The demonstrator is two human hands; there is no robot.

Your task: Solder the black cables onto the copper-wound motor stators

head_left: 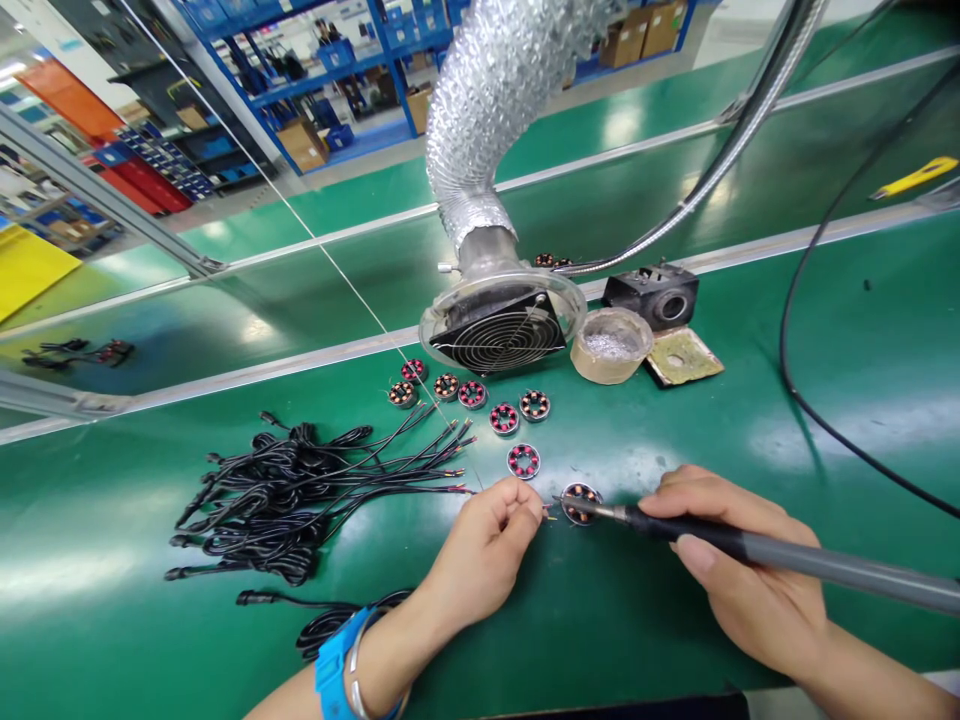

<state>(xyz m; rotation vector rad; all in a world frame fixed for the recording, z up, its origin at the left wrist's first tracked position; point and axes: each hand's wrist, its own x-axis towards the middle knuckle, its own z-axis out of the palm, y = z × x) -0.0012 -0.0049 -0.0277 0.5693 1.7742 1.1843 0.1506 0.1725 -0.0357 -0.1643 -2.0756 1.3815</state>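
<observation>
My left hand point(487, 545) is closed in a pinch, with thin coloured wire ends point(550, 510) poking out past the fingertips. These look like the end of a black cable point(330, 625), whose coil lies partly behind my wrist. In my right hand point(750, 570) is a soldering iron point(720, 540), gripped like a pen. Its tip reaches over a small round motor stator point(581, 503) with copper coils, lying flat on the green bench. Whether the tip touches it I cannot tell. Another stator point(523, 461) with red coils sits just behind my left fingers.
A heap of black cables point(277, 500) lies to the left. Several more stators point(472, 394) are spread behind. A fume extractor point(499, 330) hangs over the bench beside a round tub point(611, 345), a sponge tray point(684, 357) and a black holder point(652, 295). A yellow cutter point(915, 178) lies far right.
</observation>
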